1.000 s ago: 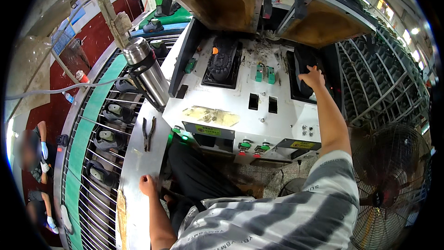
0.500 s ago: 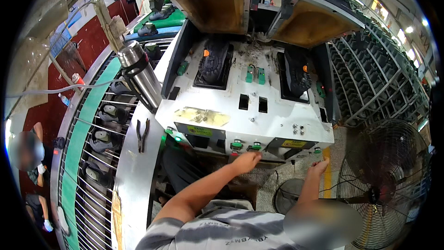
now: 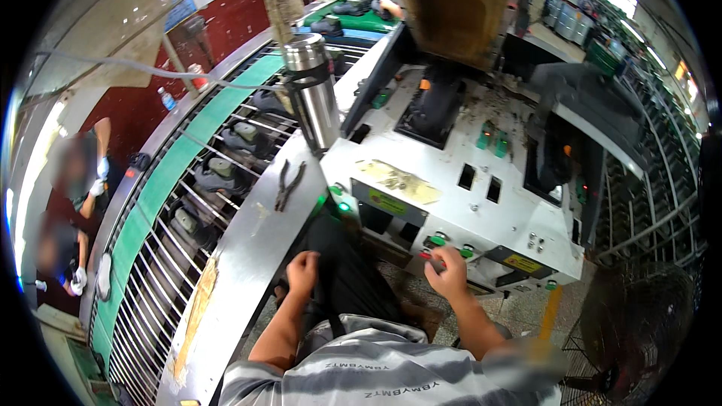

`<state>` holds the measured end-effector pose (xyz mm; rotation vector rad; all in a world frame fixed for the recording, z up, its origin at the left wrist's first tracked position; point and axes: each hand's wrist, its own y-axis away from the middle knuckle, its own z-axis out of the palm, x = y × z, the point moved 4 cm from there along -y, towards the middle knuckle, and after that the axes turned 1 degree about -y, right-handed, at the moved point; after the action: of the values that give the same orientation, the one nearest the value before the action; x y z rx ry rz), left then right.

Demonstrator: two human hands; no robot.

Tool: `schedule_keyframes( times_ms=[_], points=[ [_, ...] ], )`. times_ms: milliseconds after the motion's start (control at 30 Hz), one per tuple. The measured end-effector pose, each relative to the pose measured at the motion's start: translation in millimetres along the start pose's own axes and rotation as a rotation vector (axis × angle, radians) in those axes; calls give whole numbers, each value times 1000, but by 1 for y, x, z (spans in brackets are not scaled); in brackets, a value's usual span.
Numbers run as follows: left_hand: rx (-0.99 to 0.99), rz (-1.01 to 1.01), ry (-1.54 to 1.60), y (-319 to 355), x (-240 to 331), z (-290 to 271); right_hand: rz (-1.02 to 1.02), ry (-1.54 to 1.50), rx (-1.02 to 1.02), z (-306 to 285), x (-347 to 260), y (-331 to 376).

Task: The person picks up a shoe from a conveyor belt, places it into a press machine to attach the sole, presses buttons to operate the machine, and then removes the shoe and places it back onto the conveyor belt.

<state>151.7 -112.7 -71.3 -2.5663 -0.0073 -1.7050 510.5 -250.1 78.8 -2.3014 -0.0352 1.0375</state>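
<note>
My left hand (image 3: pixel 303 274) hovers over my dark trousers, fingers curled in, with nothing showing in it. My right hand (image 3: pixel 447 271) is closed at the front panel of a white press machine (image 3: pixel 429 222), its thumb side by a red button (image 3: pixel 426 254); whether it touches is unclear. Green buttons (image 3: pixel 436 240) sit just above. On the machine lie two dark shoes with orange patches, a left shoe (image 3: pixel 435 103) under a raised lid (image 3: pixel 451 19) and a right shoe (image 3: pixel 555 156) under a partly lowered, blurred lid (image 3: pixel 594 116).
Pliers (image 3: pixel 289 186) and a steel flask (image 3: pixel 312 101) stand or lie on the metal ledge at left. Beyond it, a roller conveyor (image 3: pixel 162 256) carries several shoes. Two people (image 3: pixel 98 169) are at far left; a large fan (image 3: pixel 632 323) stands at right.
The right lid has come down partway. My left hand has left the panel and moved left over my lap; my right hand has moved left to the middle buttons. The view has turned right.
</note>
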Motion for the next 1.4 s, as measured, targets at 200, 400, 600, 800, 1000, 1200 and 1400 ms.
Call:
schedule_keyframes(
  times_ms=[200, 400, 600, 800, 1000, 1200, 1400],
  points=[
    [726, -170, -261, 80, -65, -202, -152, 51, 239, 66, 34, -235],
    [847, -307, 97, 163, -112, -270, 465, 818, 125, 72, 69, -389],
    [837, -313, -505, 123, -68, -254, 1012, 785, 87, 45, 216, -421],
    [870, -419, -419, 144, -82, -267, 795, 710, 413, 69, 95, -351],
    [777, -392, 177, 114, -108, -246, 311, 118, 706, 59, 88, -251],
    [-28, -136, 779, 50, 9, -126, 172, -656, 523, 95, 44, -190],
    [-353, 191, 1414, 5, 95, -107, 38, -757, -386, 185, -141, -141]
  ],
)
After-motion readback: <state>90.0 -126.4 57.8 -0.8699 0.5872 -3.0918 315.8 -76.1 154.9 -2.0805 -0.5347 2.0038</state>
